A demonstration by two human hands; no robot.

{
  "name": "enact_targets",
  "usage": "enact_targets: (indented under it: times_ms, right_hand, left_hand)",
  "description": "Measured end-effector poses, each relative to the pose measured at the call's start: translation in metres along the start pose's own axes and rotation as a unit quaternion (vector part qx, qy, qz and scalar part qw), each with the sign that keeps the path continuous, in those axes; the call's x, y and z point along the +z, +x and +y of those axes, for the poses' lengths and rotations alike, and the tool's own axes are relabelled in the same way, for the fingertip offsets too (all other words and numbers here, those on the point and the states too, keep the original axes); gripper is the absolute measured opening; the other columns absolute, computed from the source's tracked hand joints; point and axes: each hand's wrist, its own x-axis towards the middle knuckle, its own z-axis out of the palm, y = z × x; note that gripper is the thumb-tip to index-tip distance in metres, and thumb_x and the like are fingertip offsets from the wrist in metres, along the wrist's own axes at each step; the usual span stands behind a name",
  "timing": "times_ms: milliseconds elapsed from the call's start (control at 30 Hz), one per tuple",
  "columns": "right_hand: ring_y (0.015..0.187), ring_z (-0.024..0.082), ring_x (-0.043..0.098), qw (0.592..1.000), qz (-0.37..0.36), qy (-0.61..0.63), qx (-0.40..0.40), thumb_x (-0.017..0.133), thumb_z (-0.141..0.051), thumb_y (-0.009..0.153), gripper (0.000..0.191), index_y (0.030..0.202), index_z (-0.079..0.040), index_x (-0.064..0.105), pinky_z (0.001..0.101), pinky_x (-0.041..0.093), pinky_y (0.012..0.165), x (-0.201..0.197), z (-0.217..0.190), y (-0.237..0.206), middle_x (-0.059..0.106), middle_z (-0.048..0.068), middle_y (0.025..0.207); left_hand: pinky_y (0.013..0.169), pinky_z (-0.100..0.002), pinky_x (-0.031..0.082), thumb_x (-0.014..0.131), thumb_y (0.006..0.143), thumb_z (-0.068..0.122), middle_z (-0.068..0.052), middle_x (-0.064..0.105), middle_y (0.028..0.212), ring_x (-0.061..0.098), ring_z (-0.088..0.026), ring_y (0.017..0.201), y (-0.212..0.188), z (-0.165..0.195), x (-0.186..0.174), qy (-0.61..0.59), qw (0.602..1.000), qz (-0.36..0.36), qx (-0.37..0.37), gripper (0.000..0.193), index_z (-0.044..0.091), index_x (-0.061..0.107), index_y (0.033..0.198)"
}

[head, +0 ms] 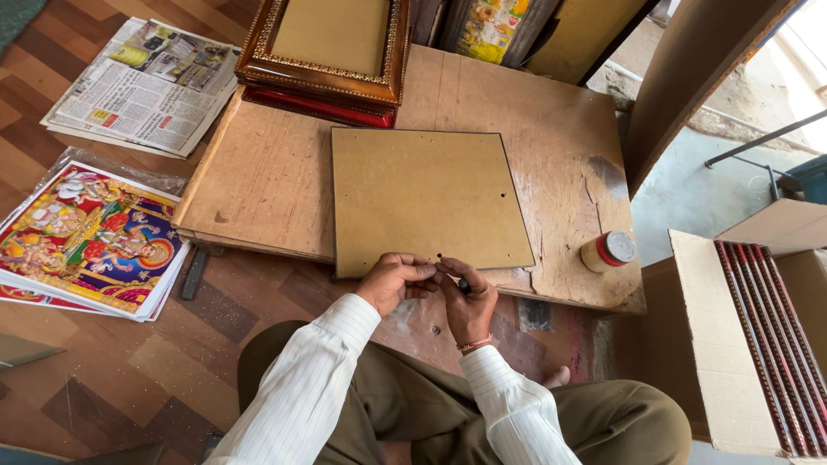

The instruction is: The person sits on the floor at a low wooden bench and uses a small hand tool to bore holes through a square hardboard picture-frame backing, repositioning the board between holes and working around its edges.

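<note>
Evidently both hands are working at the board's [426,200] near edge, the left hand [394,280] pinching something too small to tell and the right hand [466,301] clenching a dark tool [463,284], while the board, probably light, stiff and best gripped by its edges, is lying flat just beyond the fingertips, nearly square, with no clear long axis.

Two hands meeting fingertip to fingertip in front of the seated person.

The left hand [393,281] is curling loosely, knuckles up, its fingers pinching toward the right. The right hand [466,301] is turning palm inward, its thumb and fingers closing around something small and dark, too small to make out. Both forearms, in white pinstriped sleeves, are angling up from the lap and converging. A red thread band is circling the right wrist. The legs are folding cross-legged below, a bare toe showing beside the right knee.
</note>
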Motion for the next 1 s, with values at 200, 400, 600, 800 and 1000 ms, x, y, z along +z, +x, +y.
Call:
enact_targets:
  times_ms: [200, 400, 600, 800, 1000]
  right_hand:
    - [0.088, 0.007, 0.071, 0.996, -0.043, 0.030, -0.071, 0.077, 0.006, 0.081, 0.022, 0.102, 0.001, 0.073, 0.0216, 0.057, 0.076, -0.004, -0.017, 0.004, 0.074, 0.003, 0.110]
    - [0.063, 0.012, 0.055, 0.988, -0.098, 0.031, 0.115, 0.074, -0.001, 0.091, 0.007, 0.097, 0.001, 0.079, 0.0262, 0.044, 0.052, -0.013, -0.023, 0.007, 0.072, 0.009, 0.084]
    - [0.076, 0.012, 0.068, 0.977, -0.118, -0.130, -0.119, 0.076, -0.001, 0.086, 0.007, 0.093, 0.000, 0.076, 0.0279, 0.055, 0.068, -0.023, -0.010, 0.022, 0.076, 0.008, 0.090]
    - [0.082, 0.025, 0.075, 0.943, -0.135, -0.276, -0.131, 0.073, -0.009, 0.084, 0.010, 0.093, -0.010, 0.079, 0.0343, 0.059, 0.073, -0.016, -0.002, 0.052, 0.076, 0.009, 0.095]
    - [0.083, 0.031, 0.070, 0.898, -0.181, -0.355, -0.186, 0.070, -0.010, 0.081, 0.010, 0.087, -0.014, 0.078, 0.0405, 0.055, 0.072, 0.000, -0.004, 0.056, 0.074, 0.006, 0.091]
  left_hand:
    - [0.069, -0.029, 0.058, 0.071, 0.092, 0.012, -0.011, 0.078, 0.091, 0.073, -0.017, 0.077, 0.000, 0.004, -0.003, -0.009, 1.000, -0.004, 0.017, 0.016, -0.002, 0.073, 0.101]
    - [0.064, -0.029, 0.057, 0.071, 0.093, 0.013, -0.011, 0.078, 0.088, 0.071, -0.016, 0.072, -0.003, 0.007, 0.002, 0.032, 0.999, 0.013, 0.014, 0.017, -0.003, 0.074, 0.097]
    - [0.059, -0.031, 0.057, 0.073, 0.091, 0.012, -0.012, 0.077, 0.084, 0.072, -0.017, 0.070, -0.005, 0.014, 0.008, 0.164, 0.981, 0.086, 0.066, 0.011, 0.001, 0.074, 0.092]
    - [0.073, -0.040, 0.056, 0.077, 0.076, 0.005, -0.012, 0.074, 0.092, 0.071, -0.030, 0.084, 0.009, 0.012, 0.011, 0.471, 0.790, 0.267, 0.288, 0.008, 0.004, 0.075, 0.083]
    - [0.079, -0.046, 0.055, 0.063, 0.074, -0.005, -0.014, 0.069, 0.100, 0.067, -0.038, 0.091, 0.023, -0.001, 0.002, 0.531, 0.756, 0.258, 0.283, 0.015, 0.004, 0.074, 0.077]
